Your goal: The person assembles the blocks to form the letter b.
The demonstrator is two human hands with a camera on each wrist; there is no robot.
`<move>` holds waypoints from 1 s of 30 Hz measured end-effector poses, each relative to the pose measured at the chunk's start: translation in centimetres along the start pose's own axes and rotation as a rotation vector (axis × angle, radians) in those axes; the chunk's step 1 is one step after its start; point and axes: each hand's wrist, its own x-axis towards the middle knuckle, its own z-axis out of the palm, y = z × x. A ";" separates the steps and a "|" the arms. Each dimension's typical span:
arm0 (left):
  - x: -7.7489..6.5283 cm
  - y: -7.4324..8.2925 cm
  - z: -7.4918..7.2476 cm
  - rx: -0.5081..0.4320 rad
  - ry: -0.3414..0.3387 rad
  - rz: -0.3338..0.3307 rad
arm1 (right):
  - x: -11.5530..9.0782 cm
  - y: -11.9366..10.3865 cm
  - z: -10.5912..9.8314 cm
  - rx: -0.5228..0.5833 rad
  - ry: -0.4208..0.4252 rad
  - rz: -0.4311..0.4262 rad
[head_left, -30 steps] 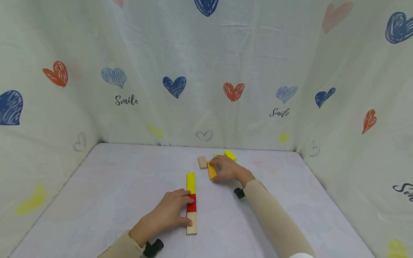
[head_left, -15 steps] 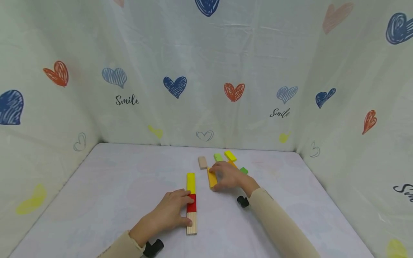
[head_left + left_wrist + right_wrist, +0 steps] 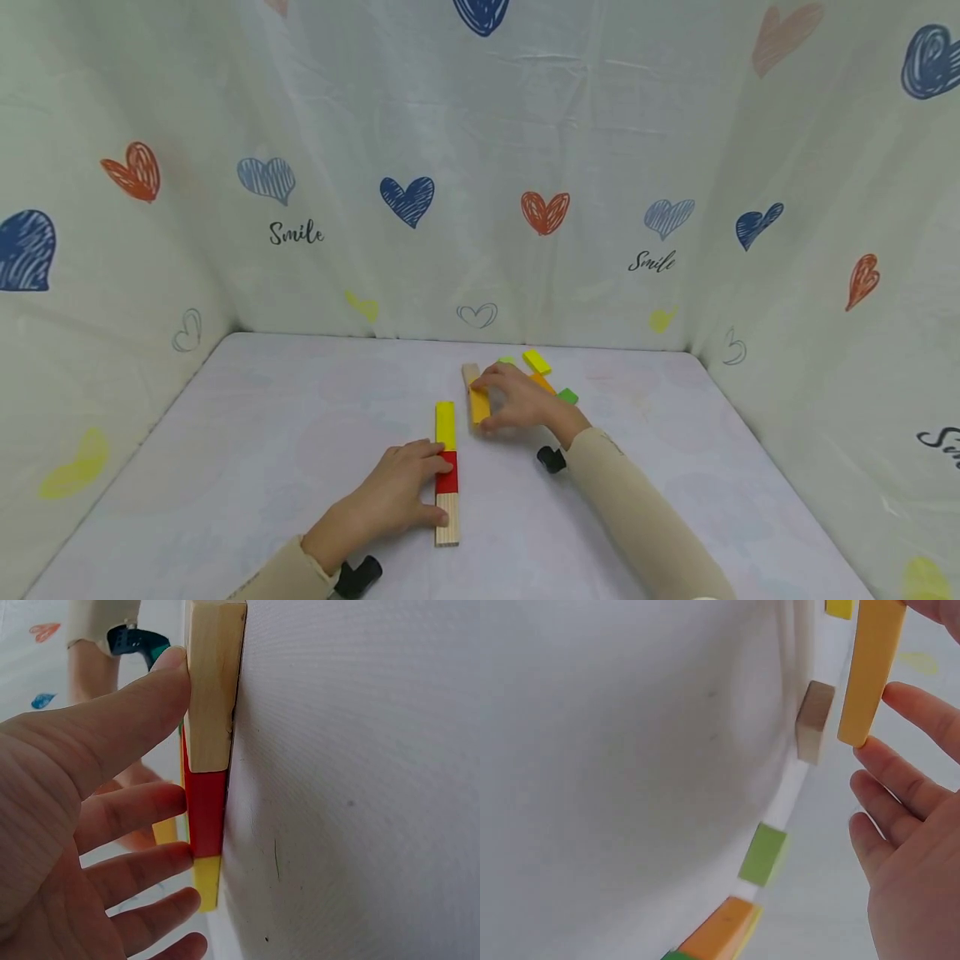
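Pinches amber block [image 3: 480, 407] in right hand [image 3: 519, 398], nearly parallel to and at one o'clock from the twelve-to-six row [image 3: 448, 482], touched at nine o'clock by spread left hand [image 3: 397, 485].

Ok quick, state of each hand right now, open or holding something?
Left hand: open, touching the row of blocks.
Right hand: closed, pinching the yellow-orange block.

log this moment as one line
left grip: touches row | row: yellow block, red block, wood block, end to end | right grip: pinches amber block | loose blocks: nearby
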 end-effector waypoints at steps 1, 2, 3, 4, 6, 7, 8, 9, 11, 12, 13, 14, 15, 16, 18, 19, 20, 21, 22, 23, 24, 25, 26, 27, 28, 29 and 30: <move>0.0 0.0 0.0 -0.002 0.001 0.002 | 0.3 -0.2 0.0 0.005 0.000 -0.006; 0.0 0.0 0.0 -0.004 -0.001 0.000 | 0.7 -0.3 0.0 0.008 0.000 -0.013; 0.0 0.0 0.0 -0.005 -0.003 -0.002 | 1.0 -0.5 -0.1 0.013 0.000 -0.019; 0.0 0.0 0.0 -0.006 -0.006 -0.007 | 1.4 -0.6 -0.1 0.018 0.000 -0.025; 0.0 0.0 -0.1 -0.010 -0.013 -0.012 | 2.0 -0.9 -0.2 0.027 0.000 -0.033; 0.0 0.0 -0.1 -0.012 -0.017 -0.017 | 2.3 -1.1 -0.2 0.032 0.000 -0.036; 0.0 0.0 -0.1 -0.013 -0.023 -0.023 | 2.6 -1.3 -0.3 0.031 0.000 -0.037; 0.1 0.0 -0.1 -0.014 -0.025 -0.025 | 2.9 -1.5 -0.4 0.027 0.000 -0.035; 0.1 -0.1 -0.1 -0.012 -0.028 -0.028 | 3.6 -1.7 -0.4 0.019 -0.002 -0.024; 0.1 -0.1 0.0 -0.012 -0.029 -0.027 | 3.9 -1.8 -0.4 0.016 -0.002 -0.020; 0.1 -0.1 -0.1 -0.012 -0.028 -0.025 | 4.2 -1.8 -0.3 0.010 -0.003 -0.015; 0.1 -0.1 -0.1 -0.011 -0.027 -0.021 | 4.5 -1.8 -0.2 0.004 -0.005 -0.011; 0.1 -0.2 -0.1 -0.008 -0.025 -0.016 | 4.8 -1.7 -0.1 0.002 -0.005 -0.010; 0.2 -0.1 0.0 -0.005 -0.024 -0.012 | 5.0 -1.7 -0.1 0.005 -0.005 -0.010; 0.2 -0.1 -0.1 0.001 -0.021 -0.007 | 5.5 -1.5 0.0 0.009 0.002 -0.012; 0.2 -0.1 -0.1 0.004 -0.018 -0.005 | 5.7 -1.5 0.1 0.010 0.007 -0.009; 0.2 0.0 -0.1 0.008 -0.016 -0.006 | 6.0 -1.5 0.1 0.013 0.013 -0.005; 0.2 0.0 -0.1 0.011 -0.015 -0.008 | 6.2 -1.5 0.0 0.019 0.017 0.000; 0.2 0.0 -0.2 0.013 -0.014 -0.010 | 6.4 -1.6 0.0 0.025 0.020 0.007; 0.2 0.0 -0.2 0.014 -0.014 -0.013 | 6.5 -1.6 0.0 0.030 0.020 0.015; 0.2 0.0 -0.2 0.014 -0.015 -0.015 | 6.7 -1.7 0.0 0.038 0.016 0.020; 0.2 0.0 -0.2 0.013 -0.019 -0.017 | 6.8 -1.7 0.0 0.039 0.010 0.025; 0.2 0.0 -0.2 0.012 -0.021 -0.019 | 6.9 -1.7 0.0 0.040 0.002 0.031; 0.2 0.0 -0.1 0.011 -0.021 -0.018 | 6.9 -1.8 0.1 0.043 -0.006 0.034; 0.2 0.0 -0.1 0.007 -0.019 -0.014 | 7.0 -1.8 0.1 0.044 -0.011 0.036; 0.2 0.0 -0.1 0.007 -0.016 -0.009 | 7.0 -1.8 0.1 0.043 -0.015 0.035; 0.2 0.0 -0.1 0.008 -0.014 -0.006 | 7.1 -1.8 0.1 0.043 -0.018 0.036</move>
